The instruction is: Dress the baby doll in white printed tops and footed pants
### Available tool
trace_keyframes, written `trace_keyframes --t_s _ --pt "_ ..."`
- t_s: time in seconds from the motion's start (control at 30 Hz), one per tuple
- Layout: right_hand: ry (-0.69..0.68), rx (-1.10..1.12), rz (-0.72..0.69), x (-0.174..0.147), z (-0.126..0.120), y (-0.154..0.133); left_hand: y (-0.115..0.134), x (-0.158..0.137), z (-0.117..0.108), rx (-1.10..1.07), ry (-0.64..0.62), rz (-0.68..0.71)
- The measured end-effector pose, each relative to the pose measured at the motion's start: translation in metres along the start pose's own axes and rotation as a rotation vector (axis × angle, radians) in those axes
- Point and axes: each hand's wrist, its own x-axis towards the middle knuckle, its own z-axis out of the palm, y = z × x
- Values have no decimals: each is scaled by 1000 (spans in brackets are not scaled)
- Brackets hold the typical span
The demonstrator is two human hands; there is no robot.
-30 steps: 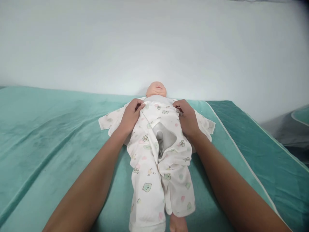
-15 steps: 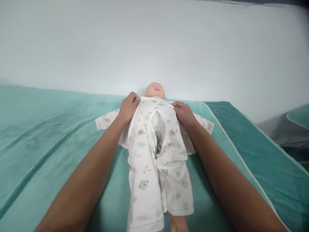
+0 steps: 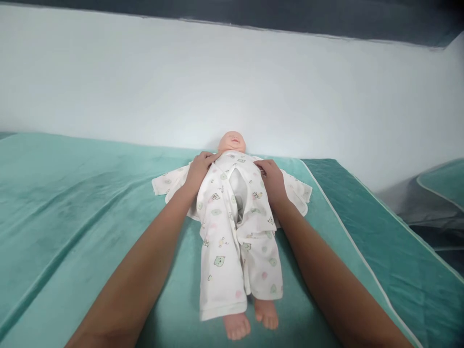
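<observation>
A smooth plastic doll (image 3: 232, 141) lies face up on a plush teal blanket (image 3: 72, 212), dressed in a soft white printed romper (image 3: 224, 241). The left hand (image 3: 200, 169) and right hand (image 3: 271, 178) each pinch the romper's crumpled cloth at the shoulders.

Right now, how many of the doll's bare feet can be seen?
2. One foot sticks out of the longer trouser leg of the romper, nearest the camera; the other foot lies just to its right, below the shorter leg. Neither is hidden.
</observation>
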Motion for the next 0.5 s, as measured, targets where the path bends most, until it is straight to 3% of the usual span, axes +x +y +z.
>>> trace_keyframes --t_s 0.23,0.4,0.5 --pt "29 172 274 -10 -1 -8 5 -34 -1 120 -20 -65" --pt "9 71 155 -29 -4 0 21 -67 -9 -39 -22 -21" --pt "-69 50 242 -35 -7 4 27 -78 -12 -134 38 40"
